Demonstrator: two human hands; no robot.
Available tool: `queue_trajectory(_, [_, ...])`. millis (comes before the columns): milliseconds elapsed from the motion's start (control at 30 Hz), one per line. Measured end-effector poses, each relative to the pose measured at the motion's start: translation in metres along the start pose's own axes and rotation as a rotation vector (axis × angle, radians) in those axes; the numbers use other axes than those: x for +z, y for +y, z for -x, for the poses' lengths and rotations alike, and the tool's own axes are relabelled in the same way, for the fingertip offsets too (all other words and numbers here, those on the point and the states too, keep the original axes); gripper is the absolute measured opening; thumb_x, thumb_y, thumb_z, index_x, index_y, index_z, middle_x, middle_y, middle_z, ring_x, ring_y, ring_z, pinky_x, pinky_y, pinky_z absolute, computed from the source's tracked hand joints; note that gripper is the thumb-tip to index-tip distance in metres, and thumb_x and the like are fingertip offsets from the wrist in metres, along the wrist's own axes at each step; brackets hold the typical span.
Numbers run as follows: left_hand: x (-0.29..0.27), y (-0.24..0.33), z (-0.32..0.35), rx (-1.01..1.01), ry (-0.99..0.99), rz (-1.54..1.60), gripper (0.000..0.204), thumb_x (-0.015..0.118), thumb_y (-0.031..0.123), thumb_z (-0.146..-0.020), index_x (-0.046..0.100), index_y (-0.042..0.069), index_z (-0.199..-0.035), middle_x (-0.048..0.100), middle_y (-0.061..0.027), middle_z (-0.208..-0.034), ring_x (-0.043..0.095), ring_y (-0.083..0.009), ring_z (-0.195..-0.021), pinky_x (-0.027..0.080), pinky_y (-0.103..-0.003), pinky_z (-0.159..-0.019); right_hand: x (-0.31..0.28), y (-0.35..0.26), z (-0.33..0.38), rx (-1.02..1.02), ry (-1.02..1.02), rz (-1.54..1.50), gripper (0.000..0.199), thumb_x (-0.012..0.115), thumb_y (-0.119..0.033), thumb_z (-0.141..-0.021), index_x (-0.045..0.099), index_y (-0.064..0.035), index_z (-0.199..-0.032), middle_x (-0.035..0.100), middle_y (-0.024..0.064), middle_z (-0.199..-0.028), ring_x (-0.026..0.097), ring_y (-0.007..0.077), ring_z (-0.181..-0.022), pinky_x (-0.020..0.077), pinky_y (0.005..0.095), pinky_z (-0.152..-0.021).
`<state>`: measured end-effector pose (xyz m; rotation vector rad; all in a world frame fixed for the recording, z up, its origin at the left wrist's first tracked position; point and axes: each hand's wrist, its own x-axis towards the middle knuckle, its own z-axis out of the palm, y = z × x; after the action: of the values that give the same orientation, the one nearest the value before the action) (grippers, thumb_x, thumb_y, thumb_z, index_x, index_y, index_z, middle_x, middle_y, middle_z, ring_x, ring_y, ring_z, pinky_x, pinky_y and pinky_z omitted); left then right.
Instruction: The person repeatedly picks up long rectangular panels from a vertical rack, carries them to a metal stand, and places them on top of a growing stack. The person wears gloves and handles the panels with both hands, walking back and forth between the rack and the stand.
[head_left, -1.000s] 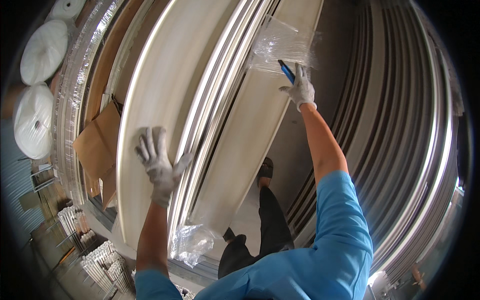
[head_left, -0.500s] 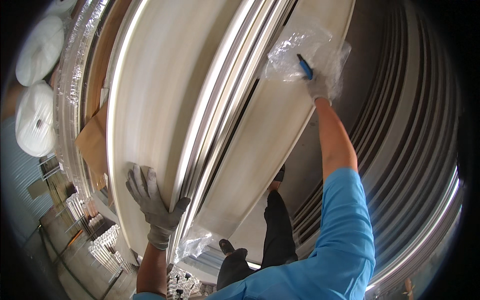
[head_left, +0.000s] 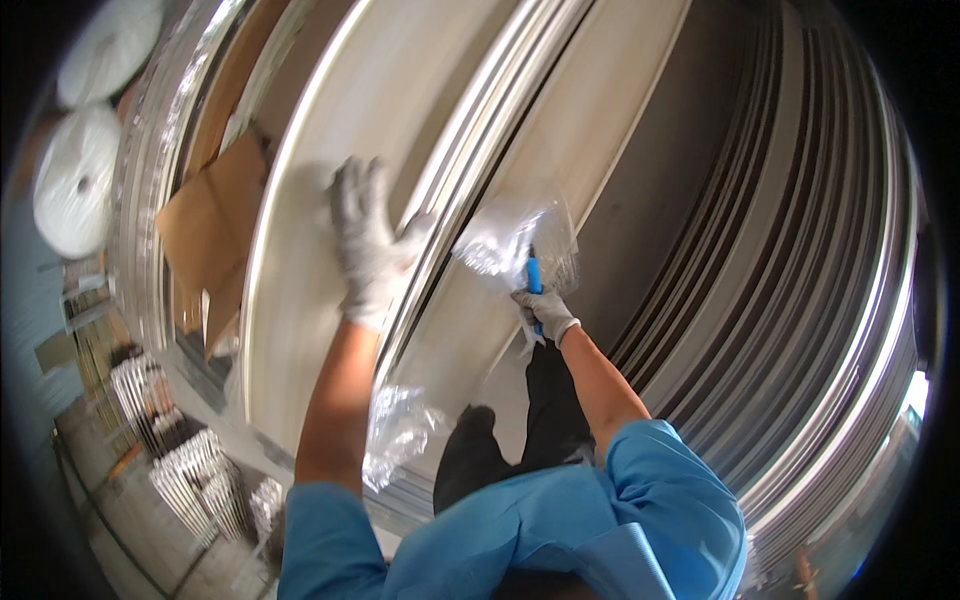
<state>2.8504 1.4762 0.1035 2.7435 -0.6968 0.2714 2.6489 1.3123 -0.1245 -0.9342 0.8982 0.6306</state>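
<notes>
My left hand (head_left: 370, 250), in a pale work glove, lies with fingers spread on a long cream-coloured panel (head_left: 290, 330). Its thumb reaches toward the silvery long edges of the stack beside it. My right hand (head_left: 549, 308), also gloved, is closed round a blue utility knife (head_left: 534, 274) that points away from me. Crumpled clear plastic film (head_left: 515, 232) bunches around the knife's front end, over a second cream panel (head_left: 455, 330). Whether the fingers pinch the film too, I cannot tell.
Another piece of clear film (head_left: 398, 430) hangs at the near end of the panels. Brown cardboard (head_left: 215, 215) and white wrapped rolls (head_left: 75, 185) stand at left. Bundled profiles (head_left: 200, 485) lie lower left. Long dark and grey strips (head_left: 745, 240) are stacked at right.
My right hand has drawn back toward me with the knife and film. My left hand has slid farther along the panel, away from me. The whole view has shifted.
</notes>
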Motion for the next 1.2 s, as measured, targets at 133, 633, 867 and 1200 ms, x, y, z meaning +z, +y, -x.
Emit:
queue_trajectory(133, [-0.027,0.039,0.152,0.022,-0.082,0.533,0.09,0.084,0.039,-0.067,0.041,0.006,-0.139,0.042,-0.0244,-0.137,0.039,-0.0385,-0.129,0.036,-0.046,-0.105,0.045,0.061,0.095,0.029,-0.116,-0.296,0.013,0.068,-0.019,-0.087,0.06,-0.0092,-0.084,0.051,-0.0042,-0.061,0.04,0.0049,-0.044,0.0302,0.0219,-0.04])
queue_trajectory(633, [-0.139,-0.153,0.605,-0.534,-0.81,0.601,0.061,0.063,-0.002,-0.073,0.053,0.009,-0.133,0.061,-0.0152,-0.123,0.063,-0.0284,-0.106,0.048,-0.035,-0.097,0.169,0.28,0.32,-0.014,-0.026,0.725,0.029,0.07,-0.025,-0.085,0.064,-0.0054,-0.106,0.06,0.0027,-0.074,0.054,0.01,-0.054,0.0469,0.0276,-0.05])
queue_trajectory(867, [-0.165,-0.179,0.631,-0.366,-1.086,-0.292,0.066,0.076,0.024,-0.074,0.049,0.018,-0.134,0.055,-0.0113,-0.131,0.056,-0.0296,-0.114,0.046,-0.044,-0.094,0.117,0.311,0.316,-0.044,0.289,0.748,0.028,0.062,-0.03,-0.091,0.059,-0.0067,-0.106,0.059,0.0035,-0.073,0.054,0.0112,-0.055,0.0455,0.0275,-0.048])
queue_trajectory(1200, [0.0,-0.071,0.479,0.001,-0.883,0.236,0.064,0.07,0.038,-0.079,0.05,0.009,-0.132,0.052,-0.0172,-0.131,0.051,-0.0335,-0.12,0.041,-0.041,-0.1,0.121,0.338,0.292,-0.14,0.131,-0.316,0.031,0.054,-0.018,-0.096,0.047,-0.0064,-0.124,0.061,0.0077,-0.084,0.059,0.0128,-0.064,0.0501,0.0269,-0.053])
